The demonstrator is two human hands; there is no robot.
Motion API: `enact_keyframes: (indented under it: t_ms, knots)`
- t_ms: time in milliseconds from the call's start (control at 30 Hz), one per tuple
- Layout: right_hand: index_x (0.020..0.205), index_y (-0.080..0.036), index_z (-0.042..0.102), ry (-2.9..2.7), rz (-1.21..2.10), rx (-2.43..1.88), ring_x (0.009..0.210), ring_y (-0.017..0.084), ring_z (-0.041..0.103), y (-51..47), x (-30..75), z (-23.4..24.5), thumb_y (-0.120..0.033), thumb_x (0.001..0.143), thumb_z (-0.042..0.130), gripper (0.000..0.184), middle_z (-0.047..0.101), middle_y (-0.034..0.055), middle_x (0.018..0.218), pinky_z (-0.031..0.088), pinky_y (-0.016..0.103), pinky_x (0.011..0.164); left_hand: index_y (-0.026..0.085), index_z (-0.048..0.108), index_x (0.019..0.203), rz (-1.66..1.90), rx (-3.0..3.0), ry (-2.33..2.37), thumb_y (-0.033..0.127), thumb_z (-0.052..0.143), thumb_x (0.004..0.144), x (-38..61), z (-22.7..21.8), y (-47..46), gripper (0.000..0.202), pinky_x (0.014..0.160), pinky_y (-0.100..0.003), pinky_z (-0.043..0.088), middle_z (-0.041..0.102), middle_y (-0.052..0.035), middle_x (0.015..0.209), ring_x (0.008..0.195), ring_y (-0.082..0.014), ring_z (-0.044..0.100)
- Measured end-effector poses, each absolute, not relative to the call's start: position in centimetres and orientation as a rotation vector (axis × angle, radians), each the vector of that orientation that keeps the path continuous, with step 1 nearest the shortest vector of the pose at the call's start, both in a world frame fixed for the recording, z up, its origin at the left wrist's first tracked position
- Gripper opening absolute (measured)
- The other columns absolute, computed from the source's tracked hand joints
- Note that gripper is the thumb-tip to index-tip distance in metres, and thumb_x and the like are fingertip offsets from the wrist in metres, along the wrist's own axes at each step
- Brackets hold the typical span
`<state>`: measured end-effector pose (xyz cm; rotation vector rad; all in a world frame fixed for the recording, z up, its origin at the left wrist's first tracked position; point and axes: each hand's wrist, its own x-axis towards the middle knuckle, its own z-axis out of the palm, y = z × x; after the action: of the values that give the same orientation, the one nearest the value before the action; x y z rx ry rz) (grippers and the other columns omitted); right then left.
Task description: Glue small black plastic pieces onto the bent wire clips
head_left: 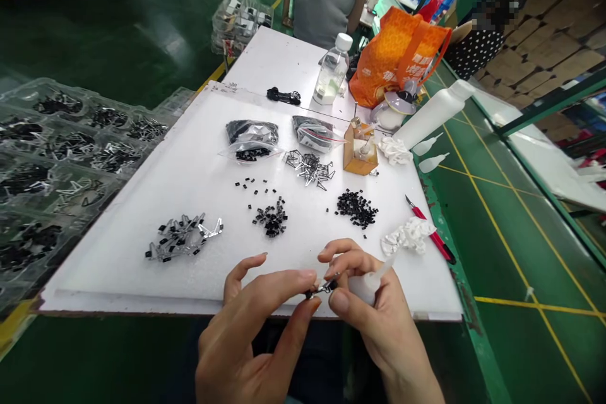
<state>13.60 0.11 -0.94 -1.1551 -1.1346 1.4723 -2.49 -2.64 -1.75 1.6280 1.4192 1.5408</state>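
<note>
Just above the table's near edge, my left hand [258,328] pinches one end of a small metal clip with black ends [322,289] between thumb and forefinger. The other end is pinched by my right hand [383,312], whose palm also cradles a small white squeeze bottle [363,288] with its thin nozzle pointing up to the right. Beyond my hands lie two piles of little black caps [357,209]. To the left is a heap of metal clips with black ends [177,240]. Bare bent metal clips [310,167] lie farther back.
A red craft knife [433,233] and crumpled tissue [408,237] lie at the right. Farther back are zip bags of black parts [253,134], a yellow box [360,158], a white bottle [433,115] and an orange bag [388,57]. Clear bins [108,189] stand left; people are beyond.
</note>
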Motion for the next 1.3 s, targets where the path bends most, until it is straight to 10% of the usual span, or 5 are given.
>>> enact_keyframes:
  t_ms: [400,767,967,1167,1300]
  knots:
    - [0.086,-0.026,0.077,-1.107,1.450,-1.145,0.083,0.017,0.060,-0.1,13.5,-1.5,-0.030,0.079,0.085,0.011,0.067,0.0052,0.103,0.043,0.024,0.061,0.031,0.068,0.113,1.521,1.701,1.406,0.001,0.071,0.084,-2.6,-1.8,-2.6,0.042,0.112,-0.047,0.048,0.082,0.0081,0.098,0.079,-0.0158,0.078]
    - [0.100,-0.027,0.081,-0.997,1.298,-1.350,0.087,0.021,0.060,-0.2,15.7,-4.4,-0.045,0.077,0.085,0.029,0.066,0.0025,0.081,0.048,0.034,0.086,0.033,0.066,0.112,1.395,1.793,1.618,0.011,0.069,0.092,-5.2,-3.0,-1.7,0.030,0.112,-0.048,0.049,0.081,0.0047,0.100,0.091,-0.0202,0.078]
    - [0.079,-0.024,0.074,-0.579,1.237,-1.398,0.078,0.016,0.058,-0.2,17.3,-5.4,-0.043,0.073,0.089,0.024,0.066,0.0010,0.078,0.050,0.030,0.077,0.030,0.076,0.112,1.142,1.706,2.192,0.037,0.067,0.095,-13.1,-4.3,-0.4,0.020,0.054,-0.031,0.056,0.065,-0.0109,0.135,0.138,-0.0391,0.054]
    - [0.082,-0.023,0.074,-0.648,1.272,-1.338,0.056,0.010,0.045,0.0,17.7,-5.9,-0.041,0.078,0.086,0.023,0.064,-0.0013,0.072,0.052,0.032,0.073,0.033,0.072,0.126,0.962,1.736,2.210,0.040,0.066,0.096,-15.1,-5.1,-0.2,0.032,0.052,-0.028,0.056,0.057,-0.0111,0.147,0.142,-0.0430,0.049]
    - [0.082,-0.023,0.075,-0.675,1.282,-1.329,0.052,0.010,0.040,0.2,18.4,-6.8,-0.042,0.077,0.087,0.023,0.062,-0.0017,0.069,0.052,0.035,0.073,0.030,0.069,0.128,1.070,1.936,2.127,0.034,0.065,0.098,-13.4,-3.9,1.5,0.030,0.081,-0.040,0.062,0.063,-0.0109,0.141,0.133,-0.0374,0.060]
